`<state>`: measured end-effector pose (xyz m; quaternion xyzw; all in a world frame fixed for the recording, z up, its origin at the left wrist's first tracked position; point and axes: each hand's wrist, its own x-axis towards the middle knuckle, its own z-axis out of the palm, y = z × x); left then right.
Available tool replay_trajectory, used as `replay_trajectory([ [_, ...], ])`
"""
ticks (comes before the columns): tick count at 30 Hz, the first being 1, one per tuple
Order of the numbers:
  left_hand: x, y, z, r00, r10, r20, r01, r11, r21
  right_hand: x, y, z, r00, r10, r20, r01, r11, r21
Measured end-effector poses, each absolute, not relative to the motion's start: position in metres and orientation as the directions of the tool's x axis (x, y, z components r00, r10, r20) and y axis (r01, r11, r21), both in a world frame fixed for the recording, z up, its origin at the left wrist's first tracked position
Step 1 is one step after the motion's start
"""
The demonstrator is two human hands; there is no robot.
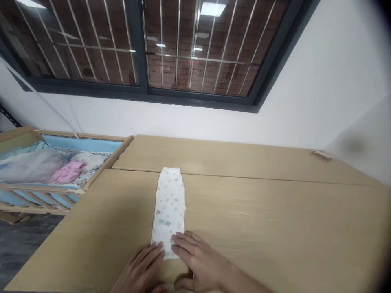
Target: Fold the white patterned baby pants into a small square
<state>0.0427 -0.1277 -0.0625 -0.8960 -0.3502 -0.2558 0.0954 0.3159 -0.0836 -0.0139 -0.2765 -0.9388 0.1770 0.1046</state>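
Note:
A long, narrow folded white cloth (pixel 170 203) with small coloured prints lies flat on the wooden table (pixel 244 228), its length running away from me. My left hand (pixel 140 266) rests on the lower left corner of the cloth, fingers stretched out over the edge. On the lower right edge lies my right hand (pixel 200 258), its fingers extended flat on the fabric and its thumb apart below. Neither hand grips anything.
A wooden crib (pixel 73 190) with blue lining, a pink cloth (pixel 67 171) and white bedding stands at the left. A small object (pixel 322 155) lies at the table's back right. Behind are a white wall and a barred window (pixel 195 97).

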Motion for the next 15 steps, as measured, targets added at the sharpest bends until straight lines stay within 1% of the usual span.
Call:
replay_trajectory([
  [2, 0.045, -0.142, -0.065, 0.627, 0.541, 0.561, 0.633, -0.773, 0.038, 0.321, -0.111, -0.029, -0.812, 0.569, 0.131, 0.508, 0.8, -0.319],
  [5, 0.048, -0.156, -0.068, 0.628, 0.5, 0.596, 0.567, -0.819, 0.09, 0.323, -0.139, -0.058, -0.815, 0.528, 0.238, 0.486, 0.848, -0.213],
  [7, 0.05, -0.162, -0.065, 0.639, 0.491, 0.592, 0.516, -0.845, 0.144, 0.322, -0.152, -0.068, -0.805, 0.522, 0.282, 0.492, 0.853, -0.175],
  [8, 0.051, -0.163, -0.062, 0.641, 0.501, 0.581, 0.49, -0.85, 0.192, 0.321, -0.158, -0.067, -0.795, 0.534, 0.288, 0.501, 0.846, -0.184],
  [9, 0.052, -0.164, -0.058, 0.636, 0.523, 0.568, 0.468, -0.846, 0.255, 0.321, -0.162, -0.062, -0.779, 0.558, 0.286, 0.513, 0.829, -0.221],
  [10, 0.053, -0.163, -0.053, 0.631, 0.551, 0.546, 0.448, -0.834, 0.323, 0.321, -0.164, -0.052, -0.756, 0.596, 0.272, 0.526, 0.8, -0.29],
  [12, 0.054, -0.156, -0.041, 0.61, 0.609, 0.507, 0.423, -0.791, 0.442, 0.321, -0.161, -0.023, -0.701, 0.685, 0.2, 0.537, 0.691, -0.485],
  [14, 0.055, -0.14, -0.03, 0.526, 0.666, 0.529, 0.431, -0.745, 0.51, 0.321, -0.147, 0.01, -0.621, 0.777, 0.104, 0.546, 0.525, -0.653],
  [15, 0.055, -0.127, -0.025, 0.46, 0.698, 0.55, 0.448, -0.717, 0.535, 0.321, -0.134, 0.023, -0.596, 0.797, 0.101, 0.524, 0.481, -0.702],
])
